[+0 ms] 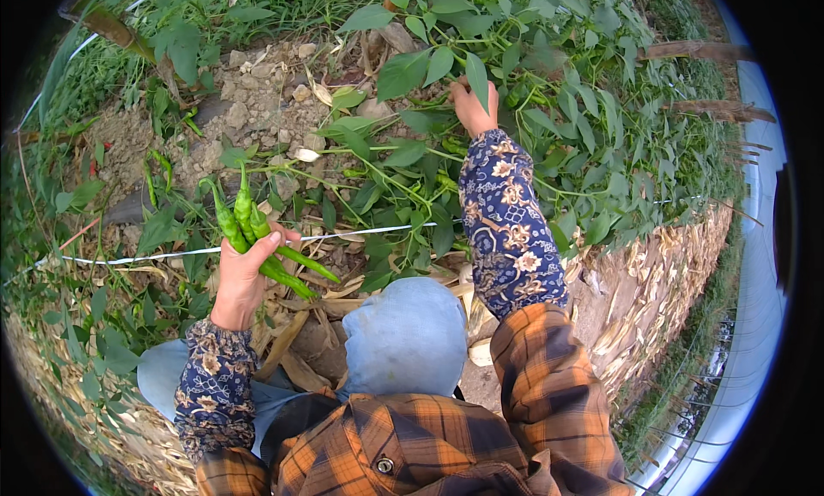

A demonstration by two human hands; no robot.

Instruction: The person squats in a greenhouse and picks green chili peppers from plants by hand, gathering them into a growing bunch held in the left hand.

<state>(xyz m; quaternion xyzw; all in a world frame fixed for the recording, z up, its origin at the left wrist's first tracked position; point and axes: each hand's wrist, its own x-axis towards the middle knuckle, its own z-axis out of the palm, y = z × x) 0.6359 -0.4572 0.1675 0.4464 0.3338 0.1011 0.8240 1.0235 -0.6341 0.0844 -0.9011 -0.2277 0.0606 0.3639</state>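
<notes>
Several long green chili peppers are bunched in my left hand, stems up and tips pointing down to the right. My thumb lies across them. Farther out, my right hand reaches in among the leaves of a pepper plant. A leaf covers part of that hand, so whether its fingers hold anything is hidden. Close to its fingertips a slim green pepper shows among the stems. More green peppers hang under the foliage beside my right forearm.
A white string runs across the row in front of my knee. Wooden stakes stand at the far right, and another stake leans at upper left. Other peppers hang at left. Dry husks cover the ground around my legs.
</notes>
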